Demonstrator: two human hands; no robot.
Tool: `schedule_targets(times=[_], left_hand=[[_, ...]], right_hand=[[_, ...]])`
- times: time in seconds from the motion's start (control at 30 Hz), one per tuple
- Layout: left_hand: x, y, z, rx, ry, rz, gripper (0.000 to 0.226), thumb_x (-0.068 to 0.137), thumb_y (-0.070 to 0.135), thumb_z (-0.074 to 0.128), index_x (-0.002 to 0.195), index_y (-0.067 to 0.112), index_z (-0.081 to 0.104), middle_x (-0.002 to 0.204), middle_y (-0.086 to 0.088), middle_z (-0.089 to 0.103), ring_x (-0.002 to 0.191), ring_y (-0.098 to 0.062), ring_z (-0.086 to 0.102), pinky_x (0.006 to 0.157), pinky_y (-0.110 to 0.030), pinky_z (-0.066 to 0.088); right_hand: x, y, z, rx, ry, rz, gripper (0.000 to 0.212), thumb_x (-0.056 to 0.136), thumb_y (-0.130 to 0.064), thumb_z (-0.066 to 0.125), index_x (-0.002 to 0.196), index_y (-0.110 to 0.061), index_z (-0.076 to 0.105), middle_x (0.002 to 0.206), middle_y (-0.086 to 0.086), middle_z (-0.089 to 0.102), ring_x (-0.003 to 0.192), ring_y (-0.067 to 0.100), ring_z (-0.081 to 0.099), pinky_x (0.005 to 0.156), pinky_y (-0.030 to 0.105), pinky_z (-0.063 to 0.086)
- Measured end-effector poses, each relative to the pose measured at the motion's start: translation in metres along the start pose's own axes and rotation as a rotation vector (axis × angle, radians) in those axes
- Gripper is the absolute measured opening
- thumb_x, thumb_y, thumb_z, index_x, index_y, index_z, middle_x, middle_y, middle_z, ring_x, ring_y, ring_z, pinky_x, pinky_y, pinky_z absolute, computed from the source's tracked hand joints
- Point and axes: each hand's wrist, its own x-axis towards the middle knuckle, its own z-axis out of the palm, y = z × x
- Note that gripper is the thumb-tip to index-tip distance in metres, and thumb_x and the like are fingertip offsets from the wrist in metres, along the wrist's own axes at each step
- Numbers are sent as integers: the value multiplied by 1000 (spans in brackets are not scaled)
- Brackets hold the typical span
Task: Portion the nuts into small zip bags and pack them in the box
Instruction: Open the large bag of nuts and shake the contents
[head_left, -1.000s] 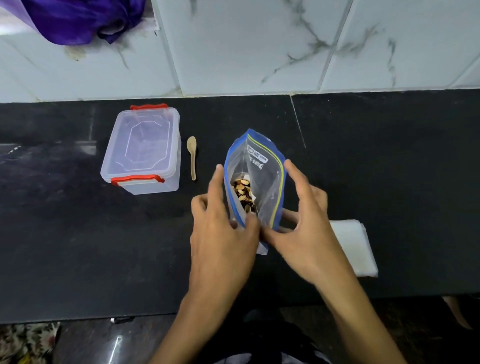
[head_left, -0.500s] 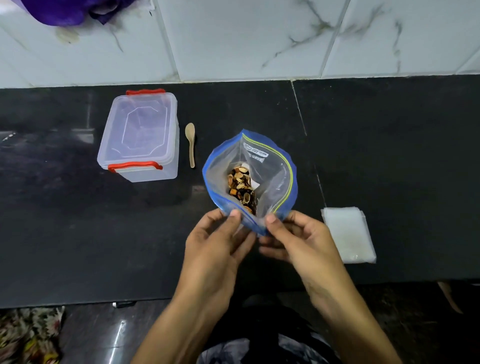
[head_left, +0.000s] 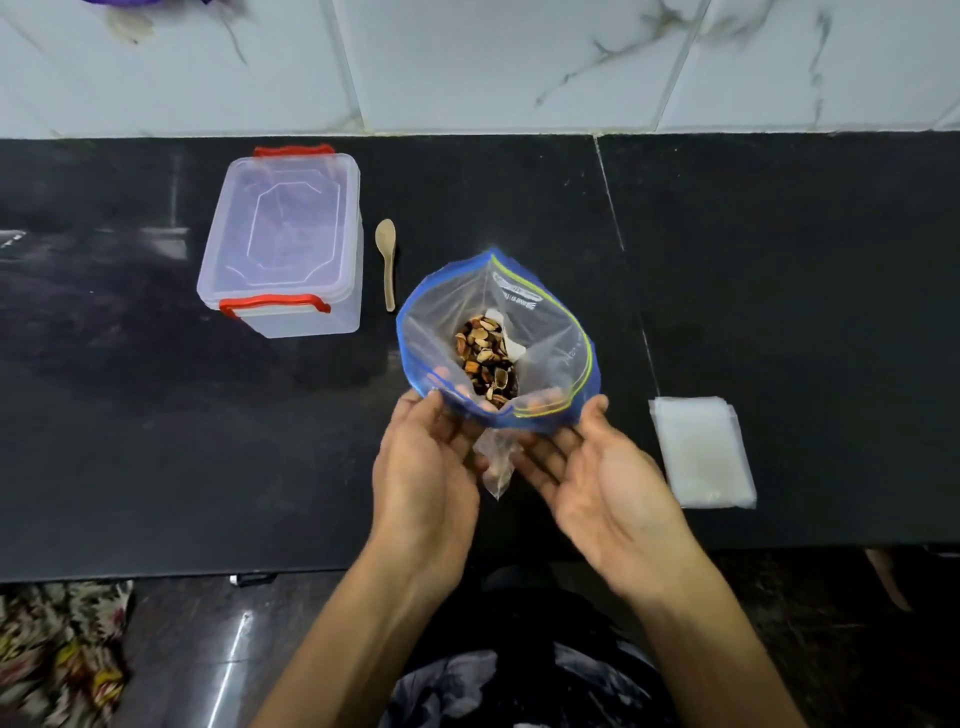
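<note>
A big zip bag (head_left: 550, 332) with a blue rim stands open on the black counter (head_left: 779, 270), its mouth spread into a wide round. The nuts (head_left: 485, 358) lie in a heap at its bottom, brown and tan, seen through the mouth. Both hands hold the near side of the bag from below. The left hand (head_left: 426, 467) cups the left of the rim, its fingers curled up under the blue edge and showing through the plastic. The right hand (head_left: 597, 473) lies palm up, its thumb against the rim at the right and its fingers reaching under the bag. A fold of clear plastic hangs down between the two palms.

The box (head_left: 283, 244) sits well to the left, near the tiled wall (head_left: 493, 62), clear, with its lid on and red clasps at both ends. A small wooden spoon (head_left: 387, 260) lies just right of it. A stack of small bags (head_left: 701, 452) lies flat at the right, near the counter's front edge.
</note>
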Motion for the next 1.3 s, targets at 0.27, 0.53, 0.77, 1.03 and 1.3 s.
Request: schedule_targets(times=[0.27, 0.53, 0.77, 1.03, 1.3], left_hand=[[9, -7, -2, 478, 15, 493, 18, 98, 19, 44, 104, 36, 44, 67, -6, 63, 55, -19, 58, 54, -34, 50], [26, 14, -11, 1019, 176, 791, 12, 95, 36, 50, 99, 26, 55, 76, 10, 63, 70, -9, 61, 64, -32, 47], [46, 28, -3, 737, -98, 292, 34, 99, 17, 38, 85, -4, 60, 74, -13, 56, 71, -21, 50, 69, -35, 40], [47, 31, 3, 1207, -132, 777, 24, 95, 42, 49, 112, 25, 46, 79, 16, 56, 72, -1, 57, 64, -22, 45], [58, 37, 19, 1330, -34, 818, 34, 95, 44, 45, 118, 20, 43, 84, 6, 53, 83, -18, 57, 69, -34, 45]], right_hand=[[7, -4, 1, -637, 180, -227, 44, 95, -55, 31, 96, -22, 60, 89, 5, 69, 76, 16, 63, 65, 29, 48], [23, -18, -9, -1077, 259, -769, 24, 99, -28, 40, 78, -25, 53, 69, 1, 59, 66, 21, 60, 63, 45, 53], [28, -33, -1, -765, 78, -382, 41, 100, -39, 34, 92, -9, 61, 101, 22, 66, 95, 32, 65, 94, 53, 48], [30, -35, 7, -1205, 261, -835, 23, 96, -33, 46, 88, -16, 60, 78, -3, 63, 72, 10, 61, 62, 25, 47], [36, -53, 16, -1255, 228, -872, 22, 94, -38, 49, 87, -21, 59, 78, -8, 62, 73, 4, 59, 61, 19, 45]])
